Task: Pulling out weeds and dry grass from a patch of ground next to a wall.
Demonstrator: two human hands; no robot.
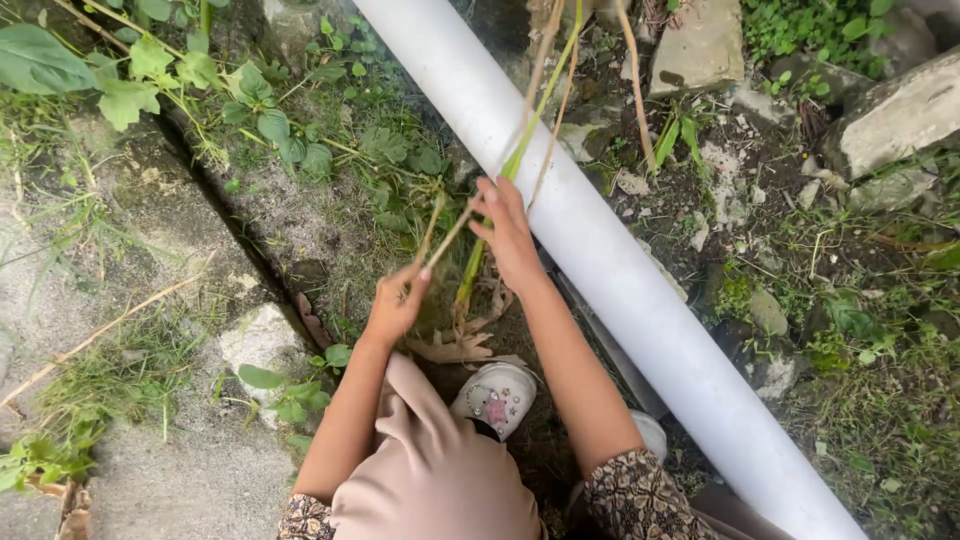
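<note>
A tall plant stalk (478,262), green above and yellowed towards its base, is shown rooted in the soil at the middle of the view, close against the near-left side of a long white pipe (600,260) that runs from the far middle to the near right. A thin dry strip (447,238) of the plant is held taut between the two hands. The left hand (395,305) is closed around the lower end of this strip, while the right hand (510,235) is pinched narrowly on its upper end, just beside the stalk. The stalk is seen upright and in the ground, with dry brown leaves (455,345) lying at its foot; the work is therefore judged to be at an early stage, with only loose outer material peeled away and the stalk itself not yet pulled free. A white clog (497,397) is visible below the hands. To the left lie a concrete slab (180,440) and broad-leaved weeds (270,120); broken stones (890,120) are scattered on the far right.
</note>
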